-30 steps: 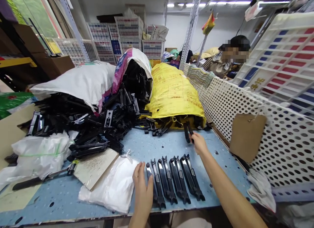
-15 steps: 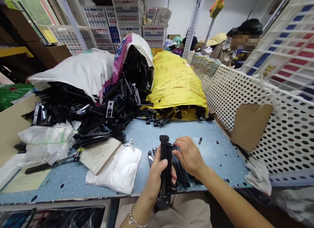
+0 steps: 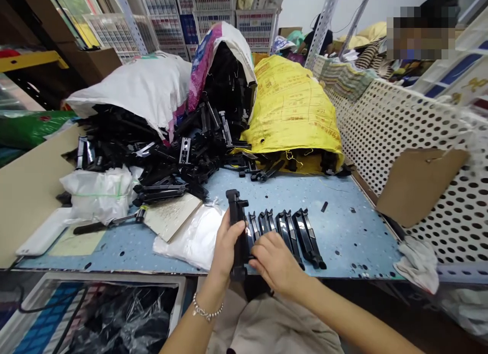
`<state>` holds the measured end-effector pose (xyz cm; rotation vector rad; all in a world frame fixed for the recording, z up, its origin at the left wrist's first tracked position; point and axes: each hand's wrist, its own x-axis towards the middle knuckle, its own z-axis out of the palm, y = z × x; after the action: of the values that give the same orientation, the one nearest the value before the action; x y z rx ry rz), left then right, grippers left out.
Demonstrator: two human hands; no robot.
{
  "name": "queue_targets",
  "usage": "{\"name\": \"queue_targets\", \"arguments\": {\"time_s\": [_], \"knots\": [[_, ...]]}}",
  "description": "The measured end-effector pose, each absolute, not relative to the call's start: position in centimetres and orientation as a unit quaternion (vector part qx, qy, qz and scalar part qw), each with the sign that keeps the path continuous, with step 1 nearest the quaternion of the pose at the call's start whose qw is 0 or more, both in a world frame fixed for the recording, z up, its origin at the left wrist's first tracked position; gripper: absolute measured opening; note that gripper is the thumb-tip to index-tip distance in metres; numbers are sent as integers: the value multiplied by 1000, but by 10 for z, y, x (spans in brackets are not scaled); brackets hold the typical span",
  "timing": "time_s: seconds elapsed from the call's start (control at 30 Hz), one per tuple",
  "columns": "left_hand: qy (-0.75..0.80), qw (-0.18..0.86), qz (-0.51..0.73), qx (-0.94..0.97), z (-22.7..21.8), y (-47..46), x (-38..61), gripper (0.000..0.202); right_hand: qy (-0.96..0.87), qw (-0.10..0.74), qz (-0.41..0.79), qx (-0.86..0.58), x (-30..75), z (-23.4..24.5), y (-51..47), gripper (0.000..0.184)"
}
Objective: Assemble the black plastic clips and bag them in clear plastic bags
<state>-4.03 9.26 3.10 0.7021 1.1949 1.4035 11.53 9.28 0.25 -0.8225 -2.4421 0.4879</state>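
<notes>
My left hand [image 3: 224, 245] is wrapped round a long black plastic part [image 3: 237, 217] and holds it upright at the near edge of the blue table [image 3: 343, 227]. My right hand [image 3: 274, 262] presses with curled fingers against the lower end of that same part. Just beyond my right hand lies a row of several matching black parts [image 3: 293, 232], side by side on the table.
A big heap of black parts [image 3: 168, 151] spills from a white sack [image 3: 133, 90] and a yellow sack [image 3: 293, 105] at the back. White plastic bags [image 3: 194, 237] and a card [image 3: 171, 217] lie left. A perforated white panel [image 3: 404, 135] walls the right; a person sits beyond it.
My hands have brought the black part lower and nearer the table's edge. My right hand slid from its top end to its lower end. The camera tilted down.
</notes>
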Motion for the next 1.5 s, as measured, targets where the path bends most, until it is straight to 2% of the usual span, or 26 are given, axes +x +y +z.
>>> {"name": "queue_targets", "arguments": {"time_s": [0.13,0.23,0.4,0.5,0.63,0.73,0.83,0.93,1.03,1.17,1.33,1.5], "knots": [[561,439,591,379,13,82,-50,39,-876,230,231,-357,109,-8,72,25],[633,362,570,380,-15,80,-59,44,-876,212,243,-359,113,-6,103,27],[654,408,525,359,-60,86,-46,58,-820,253,228,-459,128,10,213,28],[631,436,534,355,-72,95,-30,55,-826,242,236,-451,132,6,247,25],[563,511,581,292,-71,107,-26,45,-858,223,250,-390,139,-11,228,26],[509,558,623,204,-63,107,-28,45,-851,263,232,-392,146,-13,188,33],[484,544,670,142,-49,100,-24,64,-843,265,248,-397,140,-5,138,37],[488,528,686,113,-32,94,-18,78,-867,246,198,-386,121,-6,96,58],[484,545,676,106,-20,88,-19,78,-858,252,154,-420,106,-19,79,70],[496,526,680,118,-14,80,-21,70,-842,231,184,-451,104,-27,77,80],[509,466,711,137,-20,75,-14,62,-821,190,240,-481,98,-22,68,81],[502,451,700,235,-29,70,-20,59,-769,251,303,-503,96,-26,70,74]]}}
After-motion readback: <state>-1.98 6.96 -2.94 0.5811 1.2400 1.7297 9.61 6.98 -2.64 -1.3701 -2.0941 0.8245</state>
